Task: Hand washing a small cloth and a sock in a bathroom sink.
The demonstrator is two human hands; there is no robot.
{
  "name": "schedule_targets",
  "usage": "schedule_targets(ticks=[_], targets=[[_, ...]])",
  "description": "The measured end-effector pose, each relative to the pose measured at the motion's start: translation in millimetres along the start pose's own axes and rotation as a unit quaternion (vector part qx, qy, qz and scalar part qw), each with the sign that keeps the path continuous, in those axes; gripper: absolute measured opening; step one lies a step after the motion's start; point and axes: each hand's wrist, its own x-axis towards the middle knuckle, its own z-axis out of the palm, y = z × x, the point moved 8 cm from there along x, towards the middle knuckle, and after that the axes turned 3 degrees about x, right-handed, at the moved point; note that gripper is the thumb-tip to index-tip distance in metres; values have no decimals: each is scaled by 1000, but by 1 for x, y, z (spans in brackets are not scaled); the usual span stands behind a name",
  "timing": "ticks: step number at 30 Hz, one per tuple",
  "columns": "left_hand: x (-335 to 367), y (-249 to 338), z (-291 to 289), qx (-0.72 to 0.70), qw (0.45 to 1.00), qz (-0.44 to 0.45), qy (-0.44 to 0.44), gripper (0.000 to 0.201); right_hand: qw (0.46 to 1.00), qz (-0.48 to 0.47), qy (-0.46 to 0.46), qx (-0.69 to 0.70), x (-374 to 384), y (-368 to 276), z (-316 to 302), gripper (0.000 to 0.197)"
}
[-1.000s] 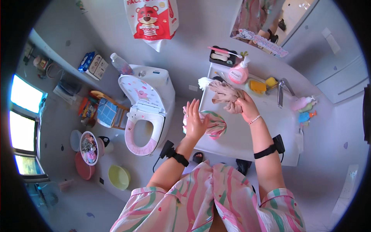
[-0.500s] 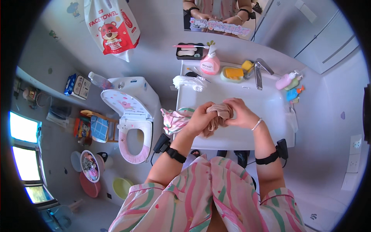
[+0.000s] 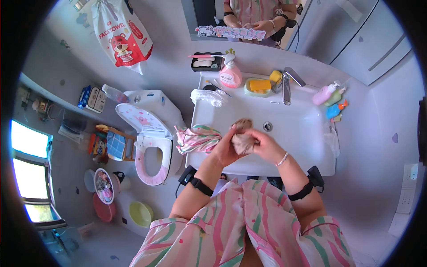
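A bunched beige-brown cloth point(image 3: 243, 143) is squeezed between my two hands above the left half of the white sink point(image 3: 296, 133). My left hand point(image 3: 226, 150) wraps the cloth from the left. From the right, my right hand point(image 3: 266, 147) closes over it, fingers curled. What kind of garment or cloth it is, I cannot tell. Beside my left hand, a pink, white and green striped fabric point(image 3: 199, 139) lies crumpled over the sink's left edge. A small white cloth point(image 3: 209, 97) rests farther back on the same side.
Along the sink's back stand a pink pump bottle point(image 3: 230, 75), a yellow soap bar point(image 3: 260, 84) on a dish and the faucet point(image 3: 287, 91). Several bottles point(image 3: 327, 93) line the right corner. A toilet point(image 3: 153, 153) with raised lid stands left; basins point(image 3: 141, 213) sit on the floor.
The beige-brown cloth has been gathered into a tighter bundle, and both hands have come closer together around it. The view has shifted slightly, and the drain now shows.
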Motion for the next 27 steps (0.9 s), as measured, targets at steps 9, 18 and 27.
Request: schedule_targets(ticks=[9,18,27], targets=[[4,-26,45,-142,987,32,-72,41,914,39,119,386,-20,61,-60,26],[-11,-37,93,309,939,86,-127,62,977,-27,-10,210,-6,2,-36,21],[32,-35,50,559,824,73,46,40,980,85,179,-2,9,62,-65,14]])
